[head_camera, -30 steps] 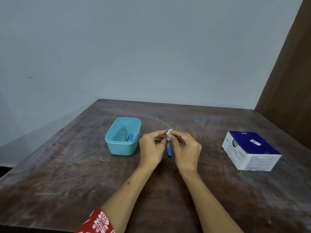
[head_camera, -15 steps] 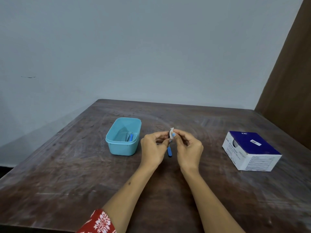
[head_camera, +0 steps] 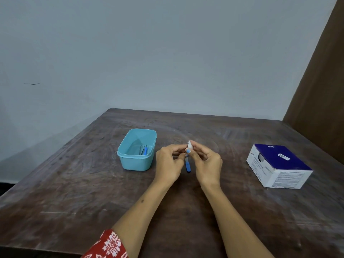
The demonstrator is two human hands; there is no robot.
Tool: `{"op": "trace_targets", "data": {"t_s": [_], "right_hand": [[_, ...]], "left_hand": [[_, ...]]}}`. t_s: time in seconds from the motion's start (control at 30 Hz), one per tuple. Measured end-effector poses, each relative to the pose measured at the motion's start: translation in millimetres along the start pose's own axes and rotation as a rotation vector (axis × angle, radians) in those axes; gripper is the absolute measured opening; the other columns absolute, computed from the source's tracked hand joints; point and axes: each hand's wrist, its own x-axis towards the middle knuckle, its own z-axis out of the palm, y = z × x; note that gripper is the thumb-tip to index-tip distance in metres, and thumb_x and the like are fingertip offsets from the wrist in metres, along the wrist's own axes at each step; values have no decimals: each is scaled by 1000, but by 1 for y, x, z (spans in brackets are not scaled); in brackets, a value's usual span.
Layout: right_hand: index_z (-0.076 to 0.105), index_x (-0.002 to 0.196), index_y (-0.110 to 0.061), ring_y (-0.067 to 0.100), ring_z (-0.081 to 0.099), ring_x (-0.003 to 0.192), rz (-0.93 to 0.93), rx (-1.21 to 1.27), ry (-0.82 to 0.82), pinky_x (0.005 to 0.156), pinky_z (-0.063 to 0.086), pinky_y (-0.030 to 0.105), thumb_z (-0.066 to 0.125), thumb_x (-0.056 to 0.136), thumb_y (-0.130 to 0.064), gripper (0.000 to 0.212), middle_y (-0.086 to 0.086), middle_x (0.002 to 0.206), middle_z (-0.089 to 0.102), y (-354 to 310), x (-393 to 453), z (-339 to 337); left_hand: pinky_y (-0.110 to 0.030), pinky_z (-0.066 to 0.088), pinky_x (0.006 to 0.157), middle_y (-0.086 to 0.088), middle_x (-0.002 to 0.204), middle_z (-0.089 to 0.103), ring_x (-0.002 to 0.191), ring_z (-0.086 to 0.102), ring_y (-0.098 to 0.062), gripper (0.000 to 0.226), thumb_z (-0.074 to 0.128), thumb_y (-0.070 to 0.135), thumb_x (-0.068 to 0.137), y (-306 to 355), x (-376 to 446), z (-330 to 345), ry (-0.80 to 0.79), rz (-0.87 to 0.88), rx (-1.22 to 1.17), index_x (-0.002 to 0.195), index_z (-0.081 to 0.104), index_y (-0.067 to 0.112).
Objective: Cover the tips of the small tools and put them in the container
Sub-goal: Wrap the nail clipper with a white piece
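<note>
Above table point(head_camera: 74, 192), hands point(head_camera: 188, 161) seemingly wrap blue tool point(head_camera: 188, 165).

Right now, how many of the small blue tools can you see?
2, possibly more: one blue tool held between the left hand and right hand, and at least one in the teal container; those overlap, so the count is unsure.

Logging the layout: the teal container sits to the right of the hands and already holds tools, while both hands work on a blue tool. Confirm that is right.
Wrong side. The head view shows the teal container to the left of the left hand and right hand. It does hold tools, and both hands hold the blue tool.
</note>
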Motion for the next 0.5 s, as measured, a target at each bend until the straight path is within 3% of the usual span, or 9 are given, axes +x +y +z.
{"op": "trace_targets", "data": {"t_s": [0.23,0.5], "right_hand": [[72,89,-17,4,68,75,228,354,2,68,53,16,70,79,-3,17,-5,80,73,-1,4,-4],[71,85,-13,4,68,72,205,361,-32,63,51,13,74,74,1,18,1,81,72,-3,4,-6]], "left_hand": [[-19,54,76,0,95,73,85,67,-6,26,68,4,81,-1,3,1,-45,-4,-30,104,71,14],[-30,57,79,-3,93,73,86,68,-10,28,69,2,79,-2,2,1,-66,-33,-99,105,70,13]]}}
